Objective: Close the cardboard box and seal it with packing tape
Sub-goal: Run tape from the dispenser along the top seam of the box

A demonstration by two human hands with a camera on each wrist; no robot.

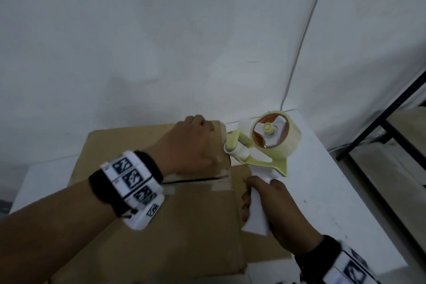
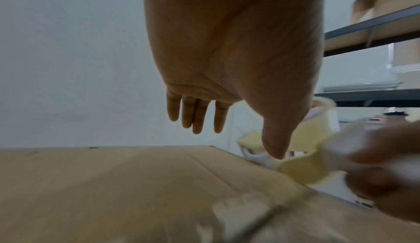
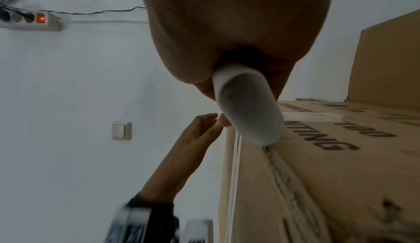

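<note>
Gripping dispenser point(image 1: 265, 145) handle, fingers point(image 1: 246, 200) wrapped, box point(image 1: 161, 203) beside

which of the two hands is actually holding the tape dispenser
The right hand: its fingers wrap the white handle of the tape dispenser. The left hand hovers open over the cardboard box.
</note>
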